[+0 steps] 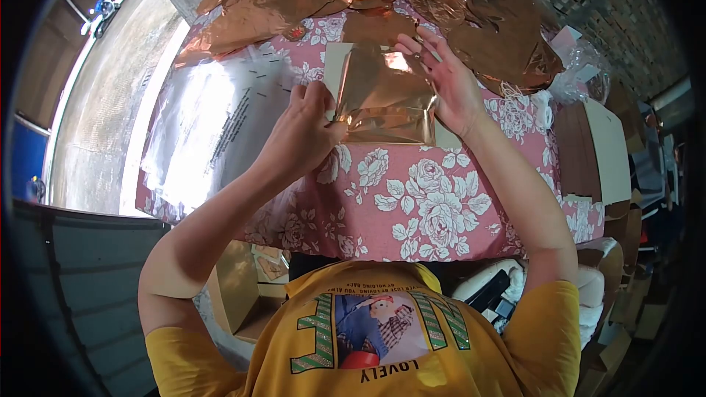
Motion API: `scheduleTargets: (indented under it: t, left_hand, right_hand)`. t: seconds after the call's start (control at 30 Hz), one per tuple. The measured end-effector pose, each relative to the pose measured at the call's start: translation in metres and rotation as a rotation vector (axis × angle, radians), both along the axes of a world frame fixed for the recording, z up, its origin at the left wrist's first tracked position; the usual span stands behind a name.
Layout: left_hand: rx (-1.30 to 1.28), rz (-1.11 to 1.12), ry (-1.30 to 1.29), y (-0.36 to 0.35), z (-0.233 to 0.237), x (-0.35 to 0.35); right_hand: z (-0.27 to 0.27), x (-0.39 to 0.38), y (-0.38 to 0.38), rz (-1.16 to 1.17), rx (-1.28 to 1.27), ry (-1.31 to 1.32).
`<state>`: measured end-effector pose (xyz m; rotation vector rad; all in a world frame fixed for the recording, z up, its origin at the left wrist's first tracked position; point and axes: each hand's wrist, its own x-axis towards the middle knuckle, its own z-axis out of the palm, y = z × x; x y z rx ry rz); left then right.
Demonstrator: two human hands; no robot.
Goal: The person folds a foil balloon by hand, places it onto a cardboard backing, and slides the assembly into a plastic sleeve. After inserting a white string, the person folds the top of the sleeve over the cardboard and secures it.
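Observation:
A shiny copper-coloured foil bag (386, 95) lies on a pale card (334, 62) in the middle of the table. At the bag's lower left edge, my left hand (312, 116) is closed, thumb and fingers pinching the foil. My right hand (454, 88) is open along the right side, fingers spread and pointing away from me, its palm edge close to or touching the bag. A flap or fold crosses the bag near its bottom edge. What may be inside the bag is hidden.
Heaped copper foil sheets (272, 4) cover the far side. Clear plastic bags (206, 121) with printed text are stacked at left. White string (526, 114) and cardboard pieces (607, 151) are at right. The table has a pink floral cloth (441, 206).

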<state>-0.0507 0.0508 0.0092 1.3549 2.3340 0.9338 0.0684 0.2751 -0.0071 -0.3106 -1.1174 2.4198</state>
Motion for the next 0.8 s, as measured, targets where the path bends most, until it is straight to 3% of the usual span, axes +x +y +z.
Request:
scheduleTargets:
  t: [0.17, 0.43, 0.5, 0.53, 0.6, 0.63, 0.7, 0.73, 0.8]
  left_hand:
    - [0.072, 0.016, 0.021, 0.001, -0.002, 0.004]
    - [0.050, -0.182, 0.064, 0.001, -0.001, -0.005]
    - [0.029, -0.200, 0.047, 0.002, 0.004, -0.008]
    - [0.000, -0.216, 0.026, 0.002, 0.006, -0.010]
    - [0.022, -0.230, 0.015, 0.003, 0.002, -0.014]
    - [0.038, -0.252, 0.003, 0.003, 0.001, -0.016]
    - [0.019, -0.246, -0.064, 0.003, 0.001, -0.017]
    - [0.007, -0.242, -0.120, 0.004, 0.003, -0.019]
    - [-0.019, -0.240, -0.177, 0.004, 0.008, -0.020]
  right_hand:
    - [0.002, 0.003, -0.004, -0.048, -0.022, -0.002]
    - [0.000, 0.005, -0.002, -0.153, 0.095, 0.146]
    - [-0.003, 0.006, 0.001, -0.243, 0.354, 0.245]
    - [0.007, 0.009, -0.007, -0.239, 0.355, 0.244]
    - [0.033, 0.025, -0.028, -0.032, 0.800, 0.169]
    - [0.042, 0.040, -0.031, 0.053, 1.305, -0.080]
    - [0.050, 0.050, -0.051, 0.227, 2.080, -0.111]
    - [0.039, 0.060, -0.063, 0.341, 2.134, -0.153]
    - [0.025, 0.066, -0.060, 0.340, 2.105, -0.206]
